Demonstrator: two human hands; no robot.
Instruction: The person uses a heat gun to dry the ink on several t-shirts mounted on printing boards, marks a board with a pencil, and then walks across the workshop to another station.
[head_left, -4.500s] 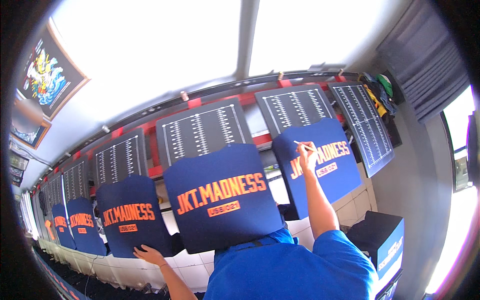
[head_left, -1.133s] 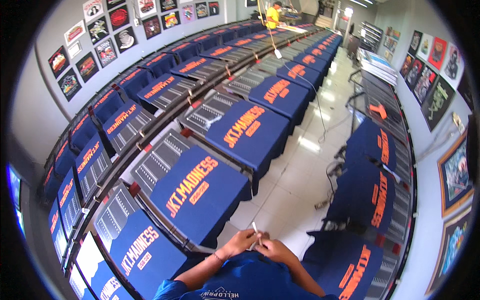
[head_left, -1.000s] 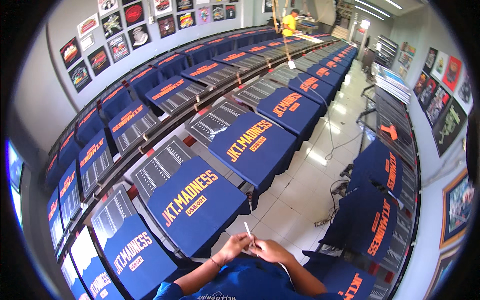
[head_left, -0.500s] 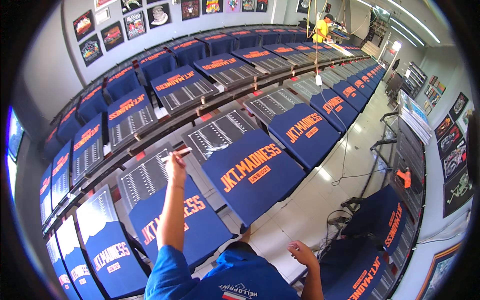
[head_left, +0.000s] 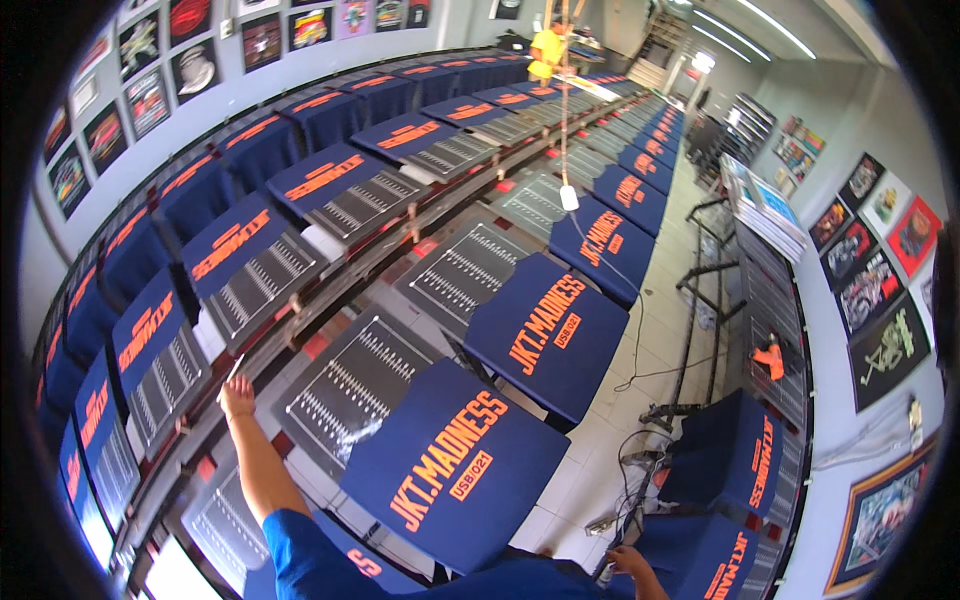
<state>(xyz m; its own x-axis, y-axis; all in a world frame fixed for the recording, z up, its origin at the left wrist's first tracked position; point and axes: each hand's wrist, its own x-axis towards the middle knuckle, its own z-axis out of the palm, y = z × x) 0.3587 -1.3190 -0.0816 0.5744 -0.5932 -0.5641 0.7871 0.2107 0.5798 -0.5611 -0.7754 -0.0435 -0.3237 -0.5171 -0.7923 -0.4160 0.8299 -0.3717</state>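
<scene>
My left hand (head_left: 238, 397) is closed on a thin pale stick (head_left: 237, 368), whose exact kind I cannot make out. My left arm reaches out over the dark rail between two rows of printing boards. Nearest to my body, a navy shirt (head_left: 520, 500) with orange lettering lies over a black board (head_left: 345, 385) marked with white dotted lines. A glossy, crumpled patch shows at the shirt's neck edge. Low at the right, my right hand (head_left: 630, 562) has its fingers loosely apart with nothing visible in them, beside another navy shirt (head_left: 665, 540).
Rows of boards with navy shirts (head_left: 540, 340) run into the distance. A white device (head_left: 569, 198) hangs on a cord in front. At right are an orange tool (head_left: 769, 360), loose cables (head_left: 632, 460) and stacked frames (head_left: 765, 210). A person in yellow (head_left: 547, 50) stands far back.
My view has shifted, and the boards sit differently in it. My left hand has moved left with the stick, towards the rail. My right hand has dropped lower.
</scene>
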